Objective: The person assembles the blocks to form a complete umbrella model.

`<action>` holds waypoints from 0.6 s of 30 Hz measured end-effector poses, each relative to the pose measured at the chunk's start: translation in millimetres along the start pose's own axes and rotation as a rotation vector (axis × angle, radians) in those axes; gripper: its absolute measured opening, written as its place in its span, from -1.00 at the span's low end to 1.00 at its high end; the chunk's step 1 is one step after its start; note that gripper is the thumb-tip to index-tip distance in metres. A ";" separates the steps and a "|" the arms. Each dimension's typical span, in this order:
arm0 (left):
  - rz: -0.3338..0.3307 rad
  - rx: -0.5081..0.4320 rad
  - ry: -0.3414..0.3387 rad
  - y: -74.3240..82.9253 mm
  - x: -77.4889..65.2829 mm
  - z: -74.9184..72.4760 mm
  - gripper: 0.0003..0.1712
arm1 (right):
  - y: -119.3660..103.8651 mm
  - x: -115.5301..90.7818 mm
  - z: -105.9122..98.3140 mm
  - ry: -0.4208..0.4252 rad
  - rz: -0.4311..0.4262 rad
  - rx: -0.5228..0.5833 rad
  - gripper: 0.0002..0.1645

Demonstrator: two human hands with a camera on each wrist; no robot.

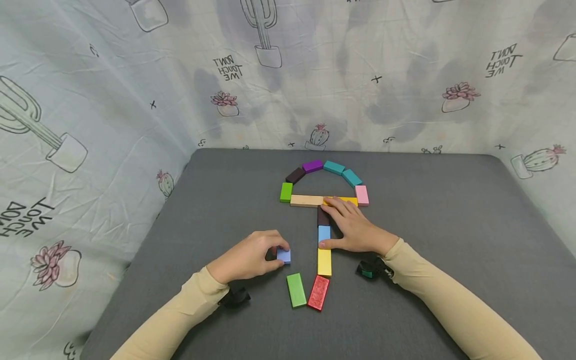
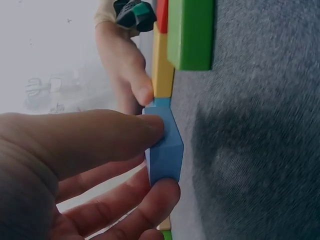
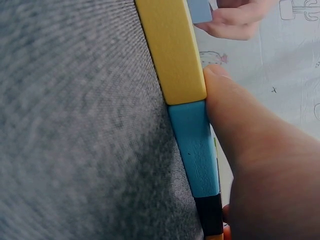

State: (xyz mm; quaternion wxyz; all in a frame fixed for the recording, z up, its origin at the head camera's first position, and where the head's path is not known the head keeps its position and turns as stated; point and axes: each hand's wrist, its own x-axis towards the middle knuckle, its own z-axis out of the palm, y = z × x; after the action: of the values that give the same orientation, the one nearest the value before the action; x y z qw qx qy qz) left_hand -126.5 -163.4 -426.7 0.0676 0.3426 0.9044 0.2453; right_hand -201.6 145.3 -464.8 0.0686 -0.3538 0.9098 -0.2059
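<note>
My left hand (image 1: 249, 255) pinches a small blue block (image 1: 283, 256) between thumb and fingertips, left of a column of wooden blocks. In the left wrist view the thumb lies on one face of that blue block (image 2: 166, 162). My right hand (image 1: 357, 232) rests over the column, its thumb at the light blue block (image 1: 324, 233) near the yellow block (image 1: 324, 262). Its fingers reach over the orange block (image 1: 353, 201) and the dark block (image 1: 322, 216). Below the yellow one, a red block (image 1: 318, 293) slants, beside a tilted green block (image 1: 296, 290).
A tan block (image 1: 306, 201) continues the crossbar. Above it arch a light green block (image 1: 286, 192), a dark brown block (image 1: 295, 175), a purple block (image 1: 312, 166), teal blocks (image 1: 334, 167) and a pink block (image 1: 362, 195). All lie on a grey table (image 1: 216, 200), with printed cloth (image 1: 306, 100) behind.
</note>
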 end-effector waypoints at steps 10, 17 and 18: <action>0.019 -0.011 -0.035 2.2 1.6 10.3 -0.74 | 0.7 0.6 0.9 0.007 0.001 -0.006 0.23; 0.025 -0.021 -0.047 3.7 2.6 14.5 -0.75 | 1.3 1.0 1.0 0.003 0.009 -0.009 0.24; 0.029 -0.023 -0.045 3.4 2.7 15.0 -0.76 | 1.3 1.1 1.1 0.001 0.010 -0.009 0.24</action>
State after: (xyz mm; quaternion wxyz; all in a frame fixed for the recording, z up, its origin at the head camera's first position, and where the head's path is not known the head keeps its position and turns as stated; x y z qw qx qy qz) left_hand -122.2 -153.4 -437.9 0.0884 0.3605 0.8946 0.2487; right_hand -202.9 145.0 -466.4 0.0675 -0.3494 0.9125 -0.2018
